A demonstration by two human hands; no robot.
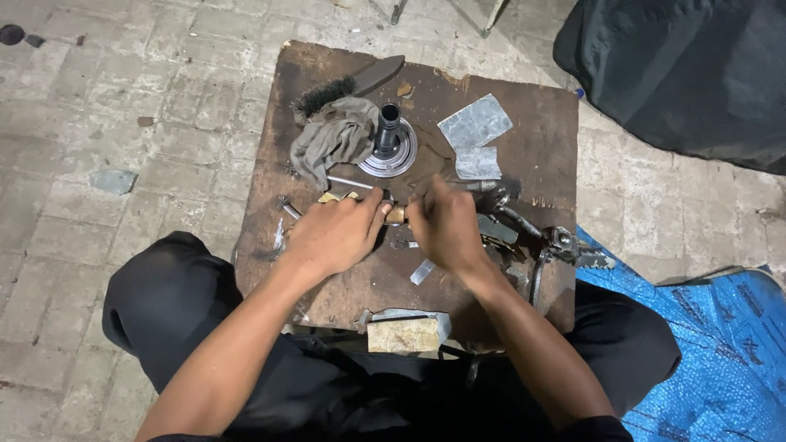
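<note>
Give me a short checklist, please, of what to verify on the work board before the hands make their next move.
1. Left hand has a hold on the small part: ok, its fingers close on the part.
2. Right hand meets the same part: ok, though its grip is hidden.
3. Flanged metal hub stands upright, apart from the hands: ok.
4. Grey rag stays off the hands: ok, it lies beside the hub.
5. Wire brush is out of the way: ok, at the far edge.
6. Board sits steady on its support: cannot tell.
</note>
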